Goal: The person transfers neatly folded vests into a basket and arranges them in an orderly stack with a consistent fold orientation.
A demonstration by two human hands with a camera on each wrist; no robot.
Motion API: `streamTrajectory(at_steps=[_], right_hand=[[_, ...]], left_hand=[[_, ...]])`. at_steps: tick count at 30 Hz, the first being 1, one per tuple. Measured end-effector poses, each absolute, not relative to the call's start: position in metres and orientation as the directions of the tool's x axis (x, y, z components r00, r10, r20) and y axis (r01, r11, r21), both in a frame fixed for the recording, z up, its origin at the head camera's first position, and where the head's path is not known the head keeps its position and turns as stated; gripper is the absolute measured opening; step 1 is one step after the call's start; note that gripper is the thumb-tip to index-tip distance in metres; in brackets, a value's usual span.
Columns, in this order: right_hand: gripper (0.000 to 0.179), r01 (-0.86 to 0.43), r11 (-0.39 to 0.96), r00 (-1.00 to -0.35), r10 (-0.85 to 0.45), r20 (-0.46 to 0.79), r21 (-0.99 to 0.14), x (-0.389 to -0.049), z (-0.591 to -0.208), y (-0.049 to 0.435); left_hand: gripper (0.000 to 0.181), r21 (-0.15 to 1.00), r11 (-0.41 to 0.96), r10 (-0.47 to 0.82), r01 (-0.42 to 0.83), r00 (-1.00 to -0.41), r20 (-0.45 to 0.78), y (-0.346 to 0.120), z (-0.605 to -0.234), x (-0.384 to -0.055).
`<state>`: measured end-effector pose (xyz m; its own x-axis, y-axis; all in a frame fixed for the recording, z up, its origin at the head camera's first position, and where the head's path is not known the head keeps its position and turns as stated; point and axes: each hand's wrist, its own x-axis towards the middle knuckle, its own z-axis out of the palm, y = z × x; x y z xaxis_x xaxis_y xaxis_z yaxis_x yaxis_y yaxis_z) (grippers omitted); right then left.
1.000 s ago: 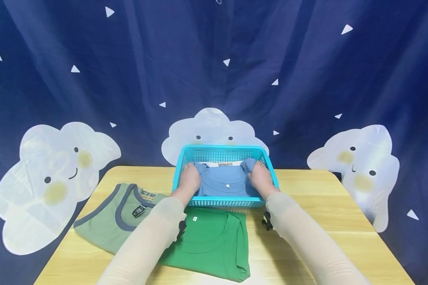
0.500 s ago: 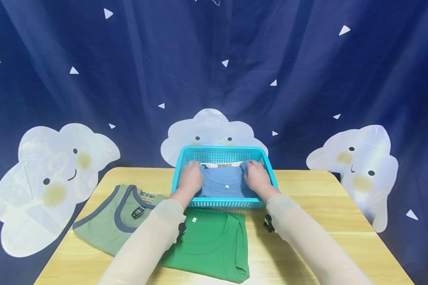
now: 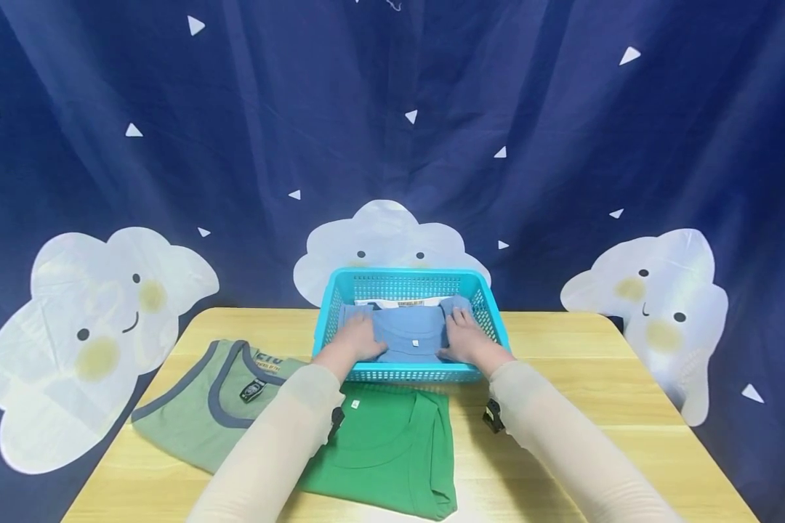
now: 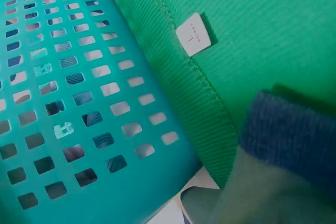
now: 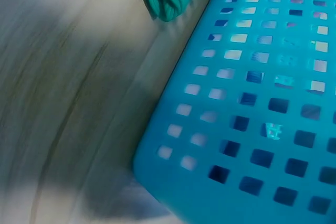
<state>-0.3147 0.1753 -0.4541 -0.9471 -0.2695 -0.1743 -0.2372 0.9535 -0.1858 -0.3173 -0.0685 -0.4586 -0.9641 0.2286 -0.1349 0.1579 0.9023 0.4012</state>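
A folded blue T-shirt point(image 3: 402, 323) with a small white neck label lies inside the turquoise plastic basket point(image 3: 412, 273). My left hand point(image 3: 355, 338) rests on the shirt's left part, fingers extended. On the shirt's right part lies my right hand point(image 3: 467, 338), its fingers loosely straight. Behind the blue collar a white garment with printed lettering point(image 3: 411, 303) shows. Both wrist views look at the basket's perforated wall point(image 4: 79, 98), and neither shows a hand.
A folded green T-shirt point(image 3: 392, 443) lies in front of the basket on the wooden table point(image 3: 602, 407). Left of it, partly behind my left sleeve, is a grey-green tank top point(image 3: 196, 407) with dark blue trim. A dark blue curtain point(image 3: 530, 109) hangs behind the table.
Both hands have let go of the blue T-shirt's shoulders. They have come slightly nearer, and their fingers have straightened onto the fabric. The basket stays in place.
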Motion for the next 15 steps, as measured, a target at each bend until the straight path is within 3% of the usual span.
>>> streamTrajectory(at_steps=[3, 15], right_hand=[[0.095, -0.184, 0.959, -0.947, -0.232, -0.222, -0.215, -0.317, -0.4577, 0.1769], [0.091, -0.128, 0.971, -0.918, -0.193, -0.347, -0.202, -0.3213, -0.4572, 0.1747]], left_hand=[[0.091, 0.405, 0.905, 0.231, 0.13, -0.95, -0.212, -0.0699, -0.4603, -0.3169], [0.101, 0.337, 0.939, 0.206, 0.065, -0.892, -0.402, -0.07, -0.4587, -0.3178]])
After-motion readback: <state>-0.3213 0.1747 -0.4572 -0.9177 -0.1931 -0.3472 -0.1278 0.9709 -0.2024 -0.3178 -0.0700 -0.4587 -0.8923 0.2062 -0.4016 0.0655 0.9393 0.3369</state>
